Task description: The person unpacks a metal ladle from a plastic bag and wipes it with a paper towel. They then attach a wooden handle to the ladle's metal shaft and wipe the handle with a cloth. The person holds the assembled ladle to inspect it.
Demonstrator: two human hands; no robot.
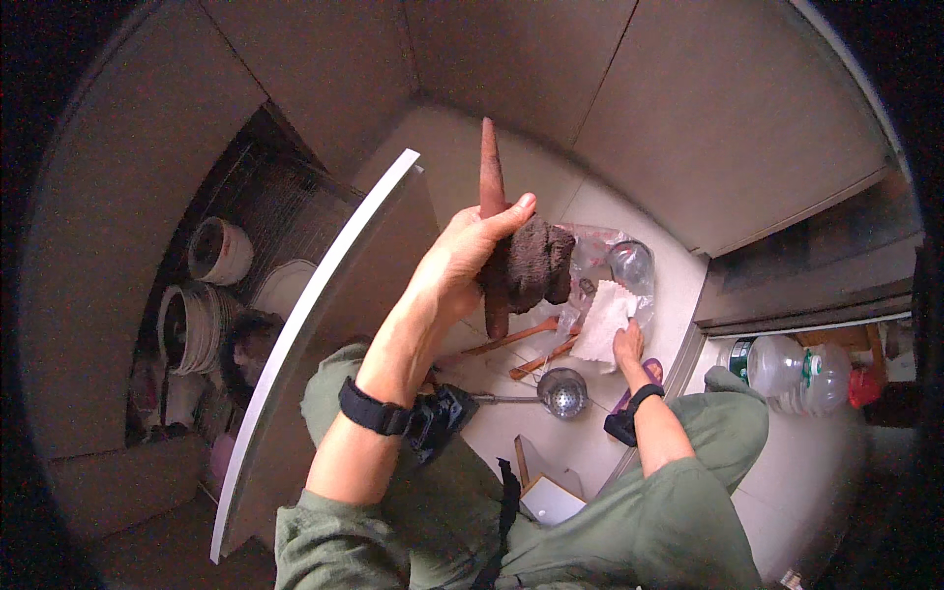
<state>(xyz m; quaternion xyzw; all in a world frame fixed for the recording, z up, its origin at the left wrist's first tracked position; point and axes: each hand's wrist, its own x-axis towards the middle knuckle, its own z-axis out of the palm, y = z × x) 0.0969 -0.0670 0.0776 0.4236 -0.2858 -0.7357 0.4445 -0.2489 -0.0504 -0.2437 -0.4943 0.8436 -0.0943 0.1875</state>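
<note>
In my left hand (474, 241), raised over the middle of the floor, is a tapered brown wooden rod (492, 162), like a rolling pin. A dark brown, rough-textured cloth bundle (541, 258) sits against the rod beside the fingers, which are mostly hidden behind the hand. Lower and to the right, my right hand (628, 344) pinches the edge of a whitish cloth (603, 323) with a zigzag border. Under that cloth lies a crumpled clear plastic bag (634, 264). Close by on the floor are wooden-handled utensils (521, 338) and a metal slotted ladle (563, 392).
An open cabinet door (324, 261) stands left of my arm. Behind it, stacked plates (202, 327) and a white container (219, 251) sit in the cabinet. Large clear plastic bottles (772, 366) stand at the right. A white, flat-faced object (551, 500) lies near my legs.
</note>
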